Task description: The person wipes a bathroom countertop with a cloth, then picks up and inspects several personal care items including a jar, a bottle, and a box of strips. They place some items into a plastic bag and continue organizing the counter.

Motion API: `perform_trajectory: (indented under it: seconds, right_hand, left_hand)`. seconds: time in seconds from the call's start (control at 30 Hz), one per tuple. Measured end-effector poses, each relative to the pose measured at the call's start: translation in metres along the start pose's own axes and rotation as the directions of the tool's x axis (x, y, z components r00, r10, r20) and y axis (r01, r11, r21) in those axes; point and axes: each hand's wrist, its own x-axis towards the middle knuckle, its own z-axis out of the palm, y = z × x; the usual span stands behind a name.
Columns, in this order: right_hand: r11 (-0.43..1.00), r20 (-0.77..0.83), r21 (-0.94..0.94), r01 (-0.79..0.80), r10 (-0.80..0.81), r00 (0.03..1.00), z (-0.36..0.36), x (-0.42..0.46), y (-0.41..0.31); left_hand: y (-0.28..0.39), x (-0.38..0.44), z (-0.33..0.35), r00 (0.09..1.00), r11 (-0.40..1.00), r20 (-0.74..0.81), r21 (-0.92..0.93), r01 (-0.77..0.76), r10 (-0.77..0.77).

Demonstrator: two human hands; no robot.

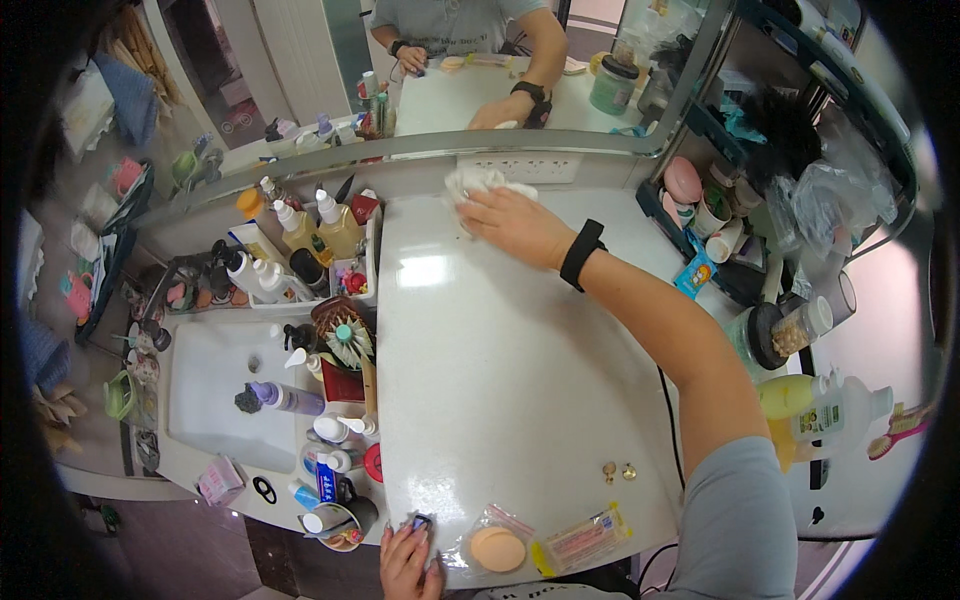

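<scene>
My right hand presses a crumpled white cloth onto the back of the white countertop, just below the wall sockets. A black band circles that wrist. At the front left edge of the countertop rests my left hand. A small dark blue object touches its fingertips; whether they grip it is unclear. Beside this hand lies a clear zip bag with round beige sponges. Farther right are a yellow-ended clear packet, a small beige piece and a small gold-coloured piece.
A sink is on the left, with pump bottles in a white organizer and more toiletries along its edge. A mirror and a socket strip are behind. Crowded shelves, jars and a black cable line the right.
</scene>
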Motion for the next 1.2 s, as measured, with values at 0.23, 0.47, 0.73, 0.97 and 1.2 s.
perform_trajectory:
  seconds: [0.23, 0.47, 0.73, 0.97, 1.2]
  right_hand:
    - [0.968, -0.110, -0.210, -0.137, 0.116, 0.987, 0.030, 0.010, 0.032]
    - [0.931, -0.030, -0.193, -0.310, 0.311, 0.950, -0.003, -0.070, 0.067]
    - [0.603, 0.087, 0.205, -0.771, 0.773, 0.628, -0.015, -0.124, 0.086]
    - [0.165, 0.506, 0.256, -0.952, 0.817, 0.278, 0.030, -0.118, 0.107]
    - [0.561, 0.486, 0.473, -0.680, 0.477, 0.732, 0.027, -0.044, 0.046]
  left_hand:
    - [0.000, -0.001, 0.003, 0.999, 1.000, 0.034, 0.003, 0.000, 0.000]
    - [-0.003, -0.003, 0.002, 0.999, 1.000, 0.036, -0.010, 0.008, -0.008]
    - [-0.001, -0.003, 0.001, 1.000, 1.000, 0.015, -0.018, 0.018, -0.018]
    - [-0.005, 0.000, 0.000, 1.000, 0.998, 0.021, -0.061, -0.001, 0.003]
    - [-0.006, -0.003, 0.000, 0.999, 0.996, -0.030, -0.085, -0.014, 0.012]
